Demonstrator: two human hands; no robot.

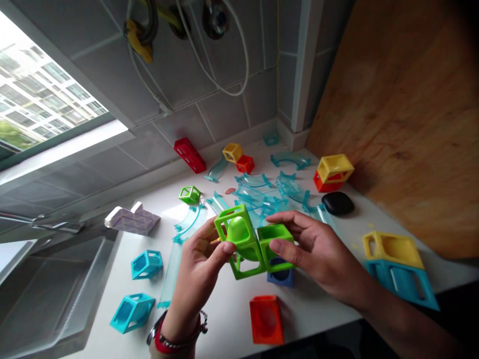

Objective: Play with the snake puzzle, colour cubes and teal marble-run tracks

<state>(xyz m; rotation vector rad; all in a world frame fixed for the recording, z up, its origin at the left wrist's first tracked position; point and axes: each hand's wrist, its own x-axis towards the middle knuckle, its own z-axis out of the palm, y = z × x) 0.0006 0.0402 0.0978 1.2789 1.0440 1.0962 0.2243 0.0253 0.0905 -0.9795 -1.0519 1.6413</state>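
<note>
My left hand (200,262) is closed on a taller green marble-run block (245,250), an open frame with a rounded green bulge inside. Between the thumb and fingers of my right hand (318,249) is a smaller green cube block (275,233). The two green pieces meet side by side above the white counter; I cannot tell whether they are joined. Partly covered by the right-hand cube, a dark blue block (280,278) sits below. Nearer to me stands an orange-red block (266,320). Clear blue track pieces (258,197) lie behind my hands.
Two light-blue blocks (146,264) and a patterned box (136,221) lie left, beside the sink (71,299). At right are stacked yellow and blue blocks (396,249), a black oval object (337,203) and a wooden panel (404,124). A red block (190,155) leans near the tiled wall.
</note>
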